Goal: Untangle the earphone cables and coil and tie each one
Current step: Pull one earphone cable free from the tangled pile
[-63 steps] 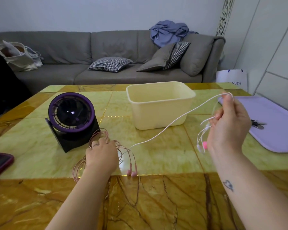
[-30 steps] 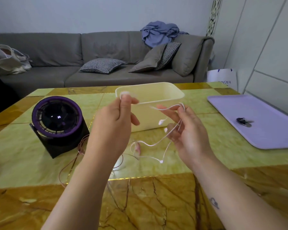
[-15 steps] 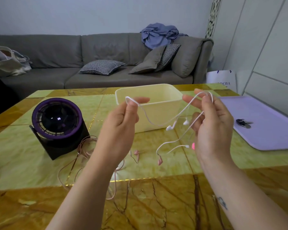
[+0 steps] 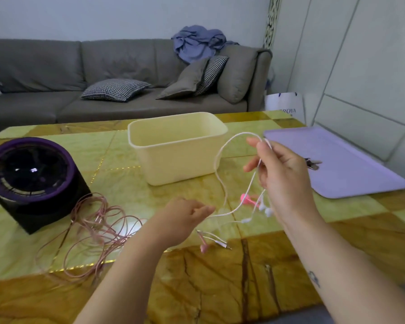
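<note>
Two earphone cables, white cable [image 4: 220, 160] looped right of cream bin [image 4: 178, 157], gripped by right hand [image 4: 283, 178], lower run pinched by left hand [image 4: 180, 218], pink cable [image 4: 96, 225] loose front-left of bin.

Arms, no covering: left forearm [image 4: 126, 272] and right forearm [image 4: 337, 265] bare from wrist to frame edge; left hand [image 4: 182, 218] and right hand [image 4: 283, 174] bare; right forearm bears one small dark tattoo [image 4: 314, 278] on its inner face.
</note>
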